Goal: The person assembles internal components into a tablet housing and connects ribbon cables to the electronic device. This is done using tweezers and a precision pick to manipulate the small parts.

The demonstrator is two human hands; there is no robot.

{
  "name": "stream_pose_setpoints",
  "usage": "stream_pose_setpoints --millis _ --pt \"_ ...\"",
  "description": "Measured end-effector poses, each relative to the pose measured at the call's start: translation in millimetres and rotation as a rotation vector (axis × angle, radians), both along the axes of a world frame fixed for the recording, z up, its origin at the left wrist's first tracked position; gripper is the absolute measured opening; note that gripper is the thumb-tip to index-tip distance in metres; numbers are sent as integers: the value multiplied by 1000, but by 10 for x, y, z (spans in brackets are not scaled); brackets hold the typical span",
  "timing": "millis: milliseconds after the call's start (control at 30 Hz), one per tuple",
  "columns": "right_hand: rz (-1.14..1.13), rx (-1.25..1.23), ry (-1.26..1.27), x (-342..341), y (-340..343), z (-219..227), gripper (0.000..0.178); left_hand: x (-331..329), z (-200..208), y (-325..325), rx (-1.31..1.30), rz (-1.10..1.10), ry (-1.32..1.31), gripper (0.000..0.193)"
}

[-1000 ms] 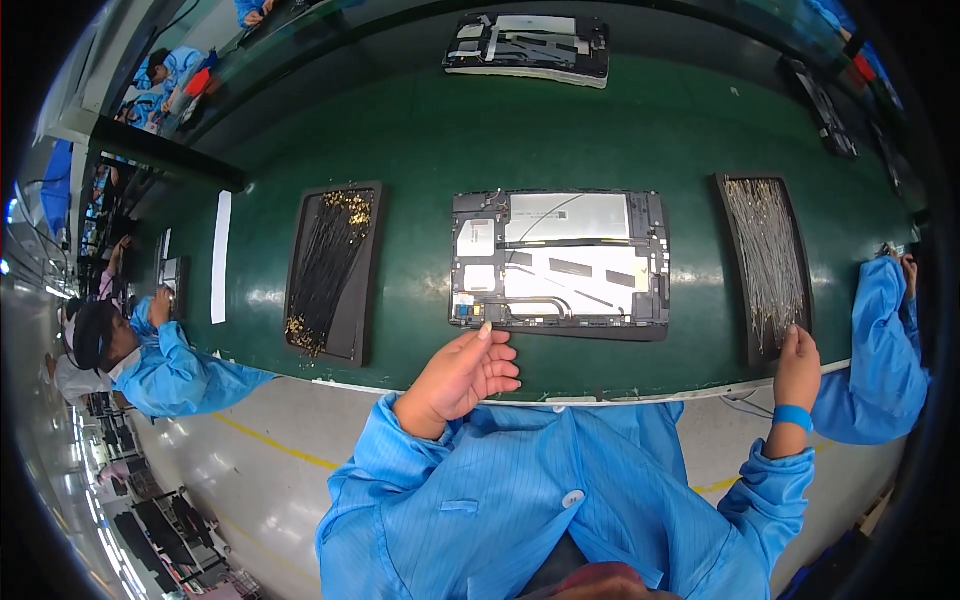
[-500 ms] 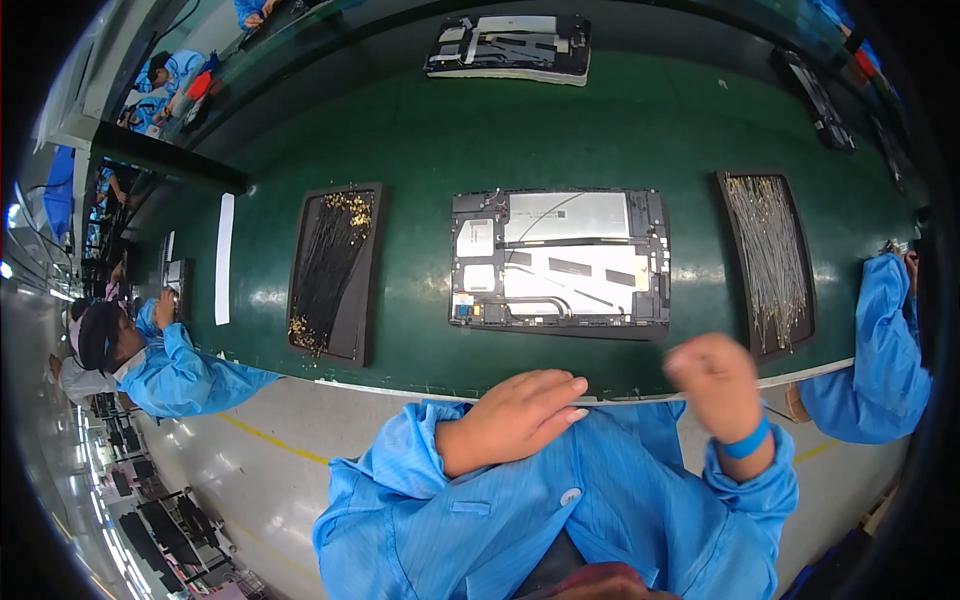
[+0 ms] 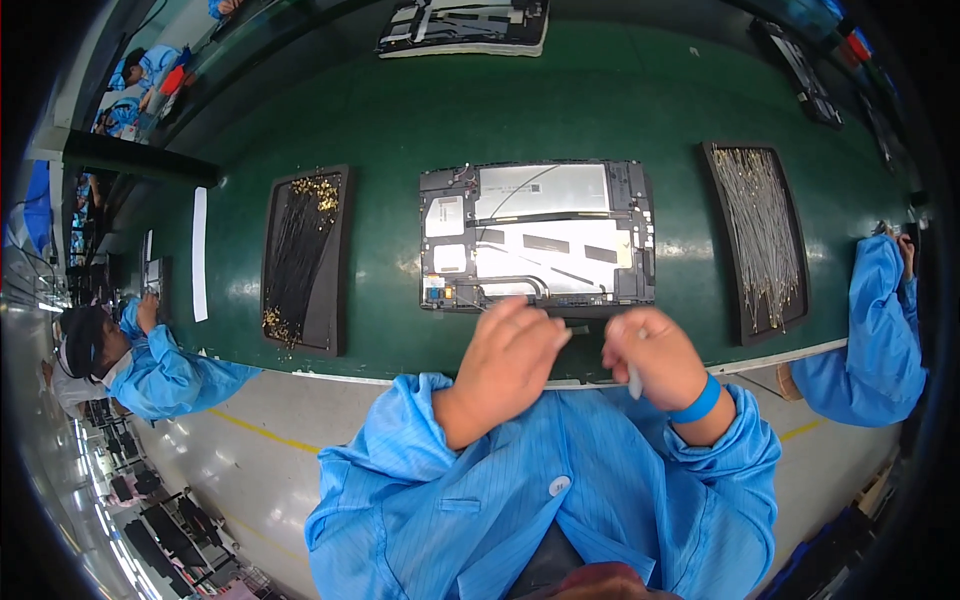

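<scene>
Silver-grey and black, the opened tablet chassis [image 3: 538, 236] lies flat on the green tabletop [image 3: 400, 120], squarely in front of the person, its inner boards and a thin dark cable exposed. Both hands hover together over its near edge: the left hand [image 3: 508, 356] is loosely curled, fingertips pinched toward a small pale piece at its tip, and the right hand [image 3: 655, 357], with a blue wrist strap [image 3: 697, 403], is closed around a slim whitish strip that hangs below its fingers; what exactly that strip is, I cannot tell. It looks as if a small part is being readied between the two hands for fitting to the chassis, so the step in hand seems to be preparing rather than placing. The next move would call for a fine, steady pinch and careful alignment with the connector area along the chassis's lower left. To the left lies a dark tray of black gold-tipped cables [image 3: 303, 258], to the right a tray of pale thin wires [image 3: 758, 236]. Another chassis [image 3: 465, 25] sits farther up, and co-workers in blue sleeves [image 3: 885, 330] work at both sides.
</scene>
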State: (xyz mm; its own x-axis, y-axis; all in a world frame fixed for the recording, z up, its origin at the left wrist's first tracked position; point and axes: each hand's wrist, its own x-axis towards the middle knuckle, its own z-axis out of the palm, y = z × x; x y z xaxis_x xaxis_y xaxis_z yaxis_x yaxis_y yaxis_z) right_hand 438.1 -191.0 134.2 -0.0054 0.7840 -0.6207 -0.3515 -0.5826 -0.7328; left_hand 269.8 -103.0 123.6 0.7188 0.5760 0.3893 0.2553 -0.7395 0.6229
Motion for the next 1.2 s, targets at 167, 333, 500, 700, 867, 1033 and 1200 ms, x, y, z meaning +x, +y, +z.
stream_pose_setpoints --millis 167,333,500,700,867,1033,1200 --pt "-638 133 54 -14 241 77 39 197 -156 80 153 108 194 13" --pt "-739 465 -353 -113 242 -143 41 239 -143 62 161 157 249 15" --pt "-721 682 -612 -187 254 -337 34 227 -161 65 150 149 253 15" --pt "-685 780 -648 -200 258 -464 27 224 -143 59 165 142 263 15" --pt "-664 785 -681 -199 276 -490 25 231 -129 69 155 132 264 15" --pt "-617 806 -764 -186 274 -495 24 230 -132 83 151 131 266 15" --pt "-591 811 -761 -198 329 -302 20 233 -133 96 151 124 261 15"
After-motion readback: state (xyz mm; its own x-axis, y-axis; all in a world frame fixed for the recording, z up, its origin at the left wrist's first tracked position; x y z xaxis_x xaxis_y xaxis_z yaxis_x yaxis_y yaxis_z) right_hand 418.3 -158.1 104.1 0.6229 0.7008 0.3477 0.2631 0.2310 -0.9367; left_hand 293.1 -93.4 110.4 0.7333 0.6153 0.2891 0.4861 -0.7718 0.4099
